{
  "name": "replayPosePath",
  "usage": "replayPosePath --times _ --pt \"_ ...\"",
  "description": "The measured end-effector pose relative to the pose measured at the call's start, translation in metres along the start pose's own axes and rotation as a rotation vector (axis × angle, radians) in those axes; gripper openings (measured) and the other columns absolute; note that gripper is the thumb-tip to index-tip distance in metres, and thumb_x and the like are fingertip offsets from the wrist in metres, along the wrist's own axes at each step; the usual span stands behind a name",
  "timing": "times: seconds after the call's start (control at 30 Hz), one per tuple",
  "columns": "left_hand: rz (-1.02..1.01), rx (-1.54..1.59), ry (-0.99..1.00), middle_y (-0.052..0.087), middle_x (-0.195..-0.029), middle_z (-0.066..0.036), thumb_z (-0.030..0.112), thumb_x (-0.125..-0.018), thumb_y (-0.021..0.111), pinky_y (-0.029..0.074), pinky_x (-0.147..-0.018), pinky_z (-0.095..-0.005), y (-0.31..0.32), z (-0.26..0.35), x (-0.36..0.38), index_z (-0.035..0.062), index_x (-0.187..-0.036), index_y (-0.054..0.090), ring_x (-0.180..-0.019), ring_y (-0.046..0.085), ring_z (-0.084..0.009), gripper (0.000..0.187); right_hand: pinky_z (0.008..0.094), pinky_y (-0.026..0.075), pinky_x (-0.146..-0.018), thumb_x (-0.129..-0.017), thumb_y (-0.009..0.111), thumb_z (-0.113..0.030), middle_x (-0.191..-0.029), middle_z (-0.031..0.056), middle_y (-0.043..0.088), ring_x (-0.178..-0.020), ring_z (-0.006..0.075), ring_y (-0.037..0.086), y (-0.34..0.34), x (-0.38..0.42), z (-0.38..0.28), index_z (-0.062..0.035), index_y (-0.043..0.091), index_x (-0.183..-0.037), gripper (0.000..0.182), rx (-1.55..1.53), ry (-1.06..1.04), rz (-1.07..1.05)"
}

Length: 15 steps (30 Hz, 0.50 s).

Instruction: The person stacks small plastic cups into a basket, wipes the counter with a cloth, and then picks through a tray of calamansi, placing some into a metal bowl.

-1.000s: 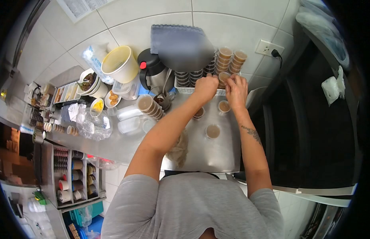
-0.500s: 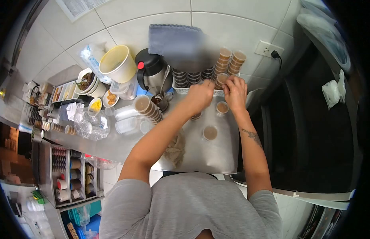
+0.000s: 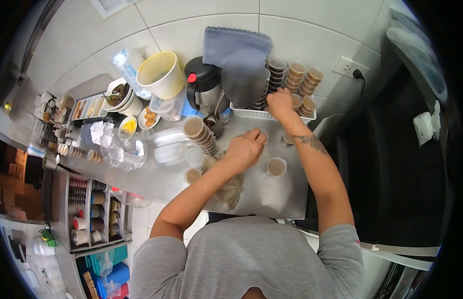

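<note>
My left hand (image 3: 247,149) is low over the steel counter, its fingers closed at the rim of a small clear cup (image 3: 263,134), mostly hidden behind them. Over the white basket (image 3: 251,113), my right hand (image 3: 282,105) reaches in with curled fingers; what they hold, if anything, is hidden. Stacks of lidded brown-filled cups (image 3: 295,74) and dark-filled cups (image 3: 276,74) stand in that basket. A lidded cup (image 3: 276,167) sits alone near the front, and another cup (image 3: 288,138) is partly behind my right wrist. Left of my left hand leans a tall stack of brown-filled cups (image 3: 199,133).
A crumpled beige cloth (image 3: 230,192) lies below my left forearm. At the back are a thermos jug (image 3: 204,89), a yellowish tub (image 3: 161,74) and a hanging blue cloth (image 3: 236,46). Clear empty cups (image 3: 169,153) lie left. A black appliance (image 3: 381,174) borders the right side.
My left hand has left the basket and come down toward me to the counter cup. My right hand has moved left and slightly up over the basket. The view has shifted slightly.
</note>
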<state>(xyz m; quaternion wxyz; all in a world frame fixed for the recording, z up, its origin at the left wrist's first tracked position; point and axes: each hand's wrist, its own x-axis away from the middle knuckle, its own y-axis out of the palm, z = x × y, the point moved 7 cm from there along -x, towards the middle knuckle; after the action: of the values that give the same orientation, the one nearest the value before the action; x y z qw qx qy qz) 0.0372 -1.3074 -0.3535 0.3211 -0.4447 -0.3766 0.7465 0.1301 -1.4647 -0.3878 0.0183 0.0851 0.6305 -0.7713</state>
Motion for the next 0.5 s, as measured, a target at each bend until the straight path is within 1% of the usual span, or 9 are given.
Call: replayPosePath --times 0.03,0.2,0.3,0.5 --pt "0.009 0.028 -0.024 0.053 -0.089 -0.012 0.007 -0.076 0.063 0.050 -0.066 -0.0415 -0.005 0.001 0.002 0.0042 -0.093 0.053 -0.084 0.060 -0.0311 0.020 0.0377 0.038 -0.089 -0.076 0.062 -0.012 -0.094 0.0092 0.071 -0.104 0.0261 0.060 0.002 -0.002 -0.001 -0.0110 0.073 -0.089 0.017 0.023 0.004 -0.035" --pt "0.043 0.097 -0.054 0.054 -0.091 -0.012 0.009 -0.078 0.065 0.049 -0.067 -0.0411 -0.008 -0.001 0.010 0.0052 -0.098 0.055 -0.083 0.060 -0.0320 0.022 0.0373 0.035 -0.090 -0.080 0.059 -0.012 -0.096 0.0079 0.071 -0.107 0.0246 0.059 0.001 -0.010 -0.003 -0.0128 0.073 -0.091 0.018 0.078 0.020 -0.165" --pt "0.061 0.093 -0.058 0.054 -0.092 -0.012 0.010 -0.078 0.065 0.049 -0.067 -0.0405 -0.009 -0.001 0.012 0.0052 -0.098 0.056 -0.083 0.060 -0.0313 0.022 0.0374 0.036 -0.091 -0.078 0.060 -0.011 -0.097 0.0079 0.070 -0.106 0.0228 0.060 0.006 -0.010 0.000 -0.0127 0.073 -0.092 0.019 0.006 0.071 -0.174" --pt "0.097 0.078 -0.059 0.053 -0.090 -0.011 0.009 -0.077 0.067 0.048 -0.070 -0.0407 0.000 -0.009 0.013 0.0055 -0.095 0.057 -0.084 0.058 -0.0313 0.022 0.0365 0.037 -0.093 -0.072 0.066 -0.013 -0.099 0.0096 0.070 -0.105 0.0220 0.060 0.011 -0.009 0.006 -0.0108 0.072 -0.093 0.022 -0.066 0.113 -0.185"
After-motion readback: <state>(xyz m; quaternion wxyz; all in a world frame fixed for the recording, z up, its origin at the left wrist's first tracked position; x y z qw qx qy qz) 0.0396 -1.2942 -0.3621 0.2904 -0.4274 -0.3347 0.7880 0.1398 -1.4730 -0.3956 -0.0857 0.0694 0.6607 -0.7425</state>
